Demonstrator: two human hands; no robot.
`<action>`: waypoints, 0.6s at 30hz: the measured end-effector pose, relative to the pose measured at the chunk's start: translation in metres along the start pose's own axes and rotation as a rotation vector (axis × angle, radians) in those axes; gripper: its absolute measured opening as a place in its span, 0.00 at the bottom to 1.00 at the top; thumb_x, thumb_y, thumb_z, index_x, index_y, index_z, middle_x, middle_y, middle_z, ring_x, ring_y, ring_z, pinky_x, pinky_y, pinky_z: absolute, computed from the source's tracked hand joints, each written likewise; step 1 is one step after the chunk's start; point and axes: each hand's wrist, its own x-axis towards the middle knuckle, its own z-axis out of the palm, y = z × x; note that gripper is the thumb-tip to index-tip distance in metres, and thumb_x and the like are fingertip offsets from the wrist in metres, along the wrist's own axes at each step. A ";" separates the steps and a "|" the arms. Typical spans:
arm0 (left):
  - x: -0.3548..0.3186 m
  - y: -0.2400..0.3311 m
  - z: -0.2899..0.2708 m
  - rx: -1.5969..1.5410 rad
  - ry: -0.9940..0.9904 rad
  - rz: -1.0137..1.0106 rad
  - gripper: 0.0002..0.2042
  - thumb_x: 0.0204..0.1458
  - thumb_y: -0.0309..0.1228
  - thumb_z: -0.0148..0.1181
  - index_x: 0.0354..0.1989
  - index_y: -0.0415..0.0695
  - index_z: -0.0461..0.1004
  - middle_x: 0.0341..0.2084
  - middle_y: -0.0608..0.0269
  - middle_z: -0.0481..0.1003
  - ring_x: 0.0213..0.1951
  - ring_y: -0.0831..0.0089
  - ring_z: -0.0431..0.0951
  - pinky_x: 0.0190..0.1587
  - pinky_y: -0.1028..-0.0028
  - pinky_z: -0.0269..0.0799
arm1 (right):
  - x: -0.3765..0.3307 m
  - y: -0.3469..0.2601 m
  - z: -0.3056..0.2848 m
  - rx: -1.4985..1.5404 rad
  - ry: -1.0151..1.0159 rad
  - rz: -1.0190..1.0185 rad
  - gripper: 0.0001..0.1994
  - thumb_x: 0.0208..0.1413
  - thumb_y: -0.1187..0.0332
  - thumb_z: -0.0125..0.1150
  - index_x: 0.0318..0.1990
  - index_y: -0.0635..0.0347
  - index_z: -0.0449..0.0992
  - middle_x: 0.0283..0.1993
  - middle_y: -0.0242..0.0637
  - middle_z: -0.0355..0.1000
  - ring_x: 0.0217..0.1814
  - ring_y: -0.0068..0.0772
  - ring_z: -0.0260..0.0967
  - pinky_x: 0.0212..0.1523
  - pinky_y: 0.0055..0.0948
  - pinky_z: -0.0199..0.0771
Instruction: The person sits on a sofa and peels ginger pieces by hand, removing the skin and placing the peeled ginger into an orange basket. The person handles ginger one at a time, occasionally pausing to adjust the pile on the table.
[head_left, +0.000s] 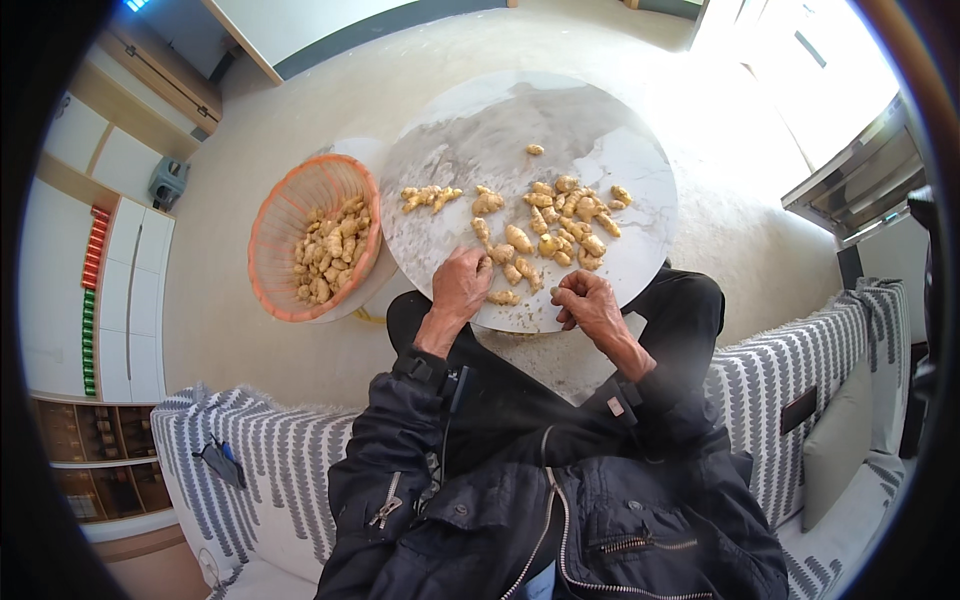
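Note:
My left hand (462,284) is curled at the near edge of the round marble-patterned table (440,140), its fingertips beside several ginger roots; what lies in its grip is hidden. To its right, my right hand (592,306) is closed in a pinch over the table's edge, with something too small to name at its fingertips. Between the hands lie a ginger root (504,297) and small crumbs. Farther back a loose pile of ginger (575,208) covers the middle right of the table, and another branched ginger root (430,197) rests at the left.
An orange plastic basket (262,250) holding many ginger roots stands left of the table. Behind me a sofa with a striped cover (270,440) extends to both sides, with a grey cushion (838,445) at the right. White cabinets (130,290) line the left wall.

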 end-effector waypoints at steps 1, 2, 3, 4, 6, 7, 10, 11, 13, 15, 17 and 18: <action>0.000 -0.003 0.000 -0.045 0.000 -0.007 0.13 0.51 0.28 0.64 0.45 0.39 0.79 0.33 0.51 0.79 0.35 0.54 0.80 0.40 0.61 0.77 | 0.000 0.001 0.000 -0.010 0.001 -0.001 0.08 0.60 0.69 0.65 0.37 0.64 0.74 0.29 0.33 0.76 0.24 0.21 0.73 0.21 0.23 0.76; -0.002 -0.005 -0.001 -0.144 0.007 -0.024 0.14 0.52 0.28 0.64 0.46 0.38 0.79 0.33 0.52 0.79 0.34 0.57 0.81 0.38 0.64 0.77 | 0.001 0.002 0.001 -0.032 -0.006 -0.004 0.08 0.60 0.69 0.65 0.38 0.64 0.74 0.29 0.33 0.76 0.23 0.20 0.73 0.21 0.23 0.76; -0.006 -0.007 -0.003 -0.239 0.013 -0.052 0.14 0.53 0.27 0.64 0.47 0.37 0.78 0.34 0.52 0.80 0.33 0.61 0.81 0.36 0.66 0.77 | 0.003 0.004 0.003 -0.056 -0.016 -0.007 0.08 0.60 0.69 0.65 0.38 0.64 0.74 0.29 0.34 0.76 0.23 0.20 0.73 0.22 0.23 0.76; -0.009 -0.010 -0.006 -0.334 -0.005 -0.128 0.14 0.54 0.27 0.64 0.48 0.36 0.78 0.34 0.53 0.80 0.32 0.64 0.81 0.34 0.68 0.78 | 0.006 0.006 0.004 -0.082 -0.028 -0.012 0.08 0.60 0.69 0.65 0.38 0.64 0.74 0.29 0.34 0.76 0.23 0.20 0.73 0.22 0.23 0.76; -0.018 -0.016 -0.018 -0.563 -0.057 -0.299 0.14 0.57 0.25 0.61 0.50 0.32 0.76 0.36 0.56 0.80 0.32 0.71 0.80 0.31 0.72 0.77 | 0.011 0.011 0.009 -0.161 -0.008 -0.045 0.09 0.57 0.69 0.66 0.38 0.65 0.75 0.28 0.36 0.76 0.25 0.25 0.75 0.24 0.28 0.77; -0.022 -0.018 -0.024 -0.700 -0.092 -0.399 0.14 0.58 0.24 0.60 0.51 0.30 0.75 0.36 0.57 0.80 0.31 0.74 0.80 0.29 0.74 0.77 | 0.013 0.013 0.012 -0.190 -0.008 -0.081 0.09 0.56 0.69 0.66 0.38 0.65 0.75 0.27 0.37 0.76 0.26 0.27 0.76 0.26 0.30 0.78; -0.031 -0.024 -0.039 -0.881 -0.011 -0.431 0.15 0.58 0.21 0.59 0.53 0.29 0.74 0.36 0.54 0.79 0.31 0.73 0.81 0.28 0.77 0.80 | 0.022 0.017 0.020 -0.495 0.103 -0.251 0.13 0.53 0.66 0.68 0.40 0.65 0.76 0.29 0.41 0.77 0.30 0.38 0.78 0.33 0.38 0.78; -0.033 -0.027 -0.044 -0.937 0.012 -0.437 0.15 0.57 0.21 0.59 0.53 0.30 0.74 0.36 0.54 0.79 0.31 0.73 0.81 0.28 0.76 0.81 | 0.023 0.017 0.021 -0.539 0.114 -0.324 0.14 0.53 0.65 0.69 0.40 0.66 0.75 0.29 0.41 0.77 0.31 0.37 0.78 0.33 0.37 0.77; -0.035 -0.036 -0.060 -0.923 0.099 -0.425 0.14 0.59 0.23 0.58 0.52 0.31 0.75 0.36 0.56 0.79 0.30 0.73 0.81 0.28 0.75 0.82 | 0.024 0.015 0.022 -0.652 0.156 -0.361 0.15 0.52 0.65 0.70 0.41 0.67 0.75 0.30 0.42 0.76 0.31 0.36 0.76 0.34 0.36 0.77; -0.034 -0.050 -0.082 -0.928 0.208 -0.419 0.12 0.61 0.25 0.58 0.50 0.33 0.76 0.34 0.58 0.79 0.30 0.74 0.81 0.27 0.75 0.81 | 0.024 0.010 0.023 -0.677 0.137 -0.317 0.17 0.50 0.61 0.71 0.41 0.64 0.75 0.30 0.43 0.77 0.34 0.43 0.78 0.36 0.41 0.76; -0.030 -0.065 -0.108 -1.074 0.507 -0.447 0.10 0.63 0.28 0.58 0.48 0.36 0.76 0.34 0.57 0.80 0.28 0.74 0.81 0.25 0.74 0.81 | 0.025 0.005 0.024 -0.725 0.123 -0.271 0.18 0.49 0.59 0.71 0.40 0.62 0.76 0.31 0.45 0.78 0.36 0.48 0.78 0.37 0.44 0.76; -0.029 -0.069 -0.116 -1.194 0.602 -0.432 0.09 0.63 0.28 0.58 0.47 0.36 0.76 0.33 0.57 0.80 0.27 0.73 0.80 0.25 0.74 0.80 | 0.026 0.003 0.024 -0.759 0.116 -0.261 0.18 0.49 0.58 0.71 0.40 0.62 0.76 0.31 0.45 0.78 0.37 0.49 0.78 0.37 0.44 0.76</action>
